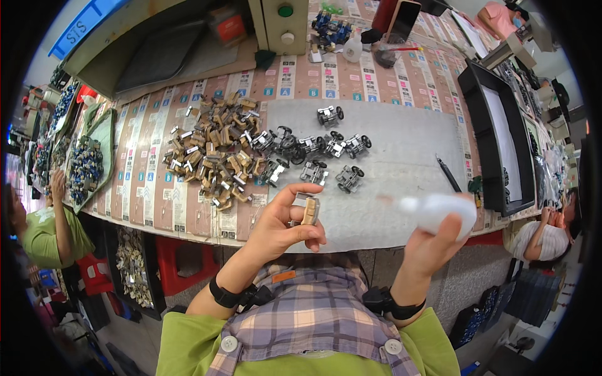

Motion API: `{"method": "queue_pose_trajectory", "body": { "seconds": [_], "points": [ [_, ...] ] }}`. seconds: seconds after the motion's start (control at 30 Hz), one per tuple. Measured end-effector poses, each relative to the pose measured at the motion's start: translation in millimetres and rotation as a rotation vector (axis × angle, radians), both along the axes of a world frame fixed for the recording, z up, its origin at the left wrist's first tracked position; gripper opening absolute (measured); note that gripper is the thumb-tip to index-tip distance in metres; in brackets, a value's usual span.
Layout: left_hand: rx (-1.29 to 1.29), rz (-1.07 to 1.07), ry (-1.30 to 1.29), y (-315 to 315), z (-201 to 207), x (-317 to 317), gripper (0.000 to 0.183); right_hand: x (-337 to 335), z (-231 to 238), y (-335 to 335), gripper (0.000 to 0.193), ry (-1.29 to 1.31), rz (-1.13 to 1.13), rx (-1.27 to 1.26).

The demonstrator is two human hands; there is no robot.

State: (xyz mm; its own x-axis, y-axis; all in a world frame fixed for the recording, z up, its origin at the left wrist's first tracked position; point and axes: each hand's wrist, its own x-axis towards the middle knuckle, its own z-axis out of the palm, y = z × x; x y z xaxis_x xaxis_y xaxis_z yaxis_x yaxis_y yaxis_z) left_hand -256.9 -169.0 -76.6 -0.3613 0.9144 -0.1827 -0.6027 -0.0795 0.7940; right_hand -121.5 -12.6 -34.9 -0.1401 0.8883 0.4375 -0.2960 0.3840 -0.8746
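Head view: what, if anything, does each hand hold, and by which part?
Left hand: a small tan block, between thumb and fingers, exact contact unclear. Right hand: a white bottle, around its body.

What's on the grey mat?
Wheeled parts and, to their right, a black pen-like tool. The left hand, its block and the bottle in the right hand hide some mat; anything there or under the parts can't be seen.

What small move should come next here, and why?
Probably bring the tip of the white bottle to the small tan block. The left hand holds the block up in its fingers, while the right hand grips the bottle on its side, its blurred tip pointing toward the left hand with a gap between.
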Motion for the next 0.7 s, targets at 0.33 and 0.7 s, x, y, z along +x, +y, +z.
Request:
{"method": "queue_pose_trajectory", "body": {
  "seconds": [0.33, 0.7],
  "points": [
    [-0.106, 0.087, 0.141, -8, -15, -7, 0.053, 9, -67, 171, 0.034, -0.528, 0.134, -0.132],
    [-0.155, 0.146, 0.131, -9, -11, -12, 0.054, 1, -105, 175, 0.051, -0.877, -0.410, 0.435]
  ]
}}
